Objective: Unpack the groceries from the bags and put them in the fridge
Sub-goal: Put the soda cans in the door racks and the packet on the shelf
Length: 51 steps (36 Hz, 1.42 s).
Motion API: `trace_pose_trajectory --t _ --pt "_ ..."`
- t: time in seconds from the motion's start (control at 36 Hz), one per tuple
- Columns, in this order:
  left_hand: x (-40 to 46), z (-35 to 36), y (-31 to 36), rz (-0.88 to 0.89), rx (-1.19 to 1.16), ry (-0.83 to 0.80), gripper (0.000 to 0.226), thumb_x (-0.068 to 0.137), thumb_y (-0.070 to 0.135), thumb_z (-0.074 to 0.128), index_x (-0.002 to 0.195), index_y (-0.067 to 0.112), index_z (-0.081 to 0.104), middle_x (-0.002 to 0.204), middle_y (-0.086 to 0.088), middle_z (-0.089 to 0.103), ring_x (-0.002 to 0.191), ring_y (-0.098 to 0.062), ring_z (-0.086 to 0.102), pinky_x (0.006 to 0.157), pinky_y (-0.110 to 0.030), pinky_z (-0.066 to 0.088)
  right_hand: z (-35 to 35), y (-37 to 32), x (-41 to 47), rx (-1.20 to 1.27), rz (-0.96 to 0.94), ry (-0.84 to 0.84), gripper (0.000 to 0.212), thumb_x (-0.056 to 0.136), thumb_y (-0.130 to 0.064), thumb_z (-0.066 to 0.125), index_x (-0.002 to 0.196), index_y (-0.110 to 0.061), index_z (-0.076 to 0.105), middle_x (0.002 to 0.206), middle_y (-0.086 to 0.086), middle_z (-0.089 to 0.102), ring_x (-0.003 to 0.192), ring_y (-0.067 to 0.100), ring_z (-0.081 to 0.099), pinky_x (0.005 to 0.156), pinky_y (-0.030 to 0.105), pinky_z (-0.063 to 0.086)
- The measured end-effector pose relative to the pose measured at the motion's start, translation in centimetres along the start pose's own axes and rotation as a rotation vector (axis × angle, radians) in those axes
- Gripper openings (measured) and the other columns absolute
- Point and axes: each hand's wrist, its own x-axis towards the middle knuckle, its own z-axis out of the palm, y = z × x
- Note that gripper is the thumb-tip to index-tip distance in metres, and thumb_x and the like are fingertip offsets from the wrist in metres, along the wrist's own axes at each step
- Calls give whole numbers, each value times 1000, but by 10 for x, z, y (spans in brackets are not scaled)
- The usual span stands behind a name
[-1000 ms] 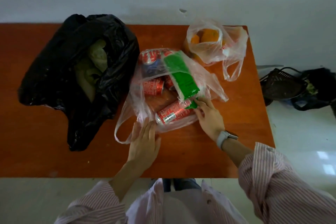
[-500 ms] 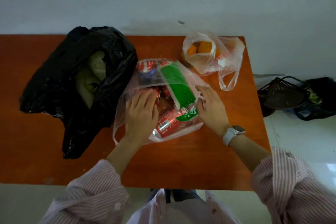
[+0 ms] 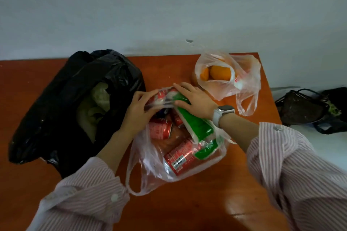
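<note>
Landmark: clear bag of cans (image 3: 180, 148), centre of the orange table (image 3: 28, 184).

Left of it, touching: black bag (image 3: 62, 103), mouth open, pale leafy greens (image 3: 93, 107) inside. Likely soft and bulky; lift from beneath rather than by the film.

At the clear bag's far rim: left hand (image 3: 139, 116), fingers curled and pinching the thin plastic. Film is limp and looks easy to tear.

Inside the bag: red drink cans (image 3: 180, 157) lying on their sides. Judged rigid, heavy, smooth, prone to roll; take one around its barrel.

Leaning across the cans: green-and-white packet (image 3: 195, 127). Right hand (image 3: 195, 99) lies on its upper end, fingers spread flat, not closed round it. Looks light and slightly soft; hold by its long edges.

Right of the bag, apart: smaller clear bag (image 3: 244, 84) holding oranges (image 3: 219, 73). Firm, bruisable.

Fridge not in view.
</note>
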Motion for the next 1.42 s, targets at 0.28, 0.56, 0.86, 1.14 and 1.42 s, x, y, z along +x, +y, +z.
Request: trace_pose_trajectory --t 0.28,0.56,0.86,1.14,1.42 --pt "2 17 -6 -272 -350 128 17 88 10 60 103 15 67 90 -5 66 81 -1 60 80 -18 44 11 -6 9 317 76 211 24 94 -29 48 92 -15 67 89 4 68 80 20 60 71 36 47" --pt "7 26 -23 -209 103 43 31 93 15 53 122 7 60 122 -13 60 112 -27 55 94 -30 40 1 -11 27 275 291 200 21 84 -19 62 99 -15 49 98 5 55 91 22 53 76 31 41" --pt "-75 7 -45 357 445 -101 37 92 19 38 115 3 62 128 -12 58 129 -21 40 105 -39 34 33 -37 -57 -336 -384 255 42 82 -46 50 114 -21 63 127 6 56 130 28 40 109 58 21" --pt "-51 -6 -41 -234 21 -135 39 97 11 40 135 15 47 132 -14 51 120 -25 49 99 -29 36 39 -59 -44 -543 -205 -74 95 71 -72 52 135 -3 40 143 12 40 139 31 24 111 58 3" --pt "-77 6 -46 -281 -97 -48 31 94 0 44 116 9 64 116 -10 53 106 -20 53 89 -32 47 37 -38 -60 -476 -361 85 57 76 -51 64 115 -9 61 130 8 55 133 28 39 113 51 7"
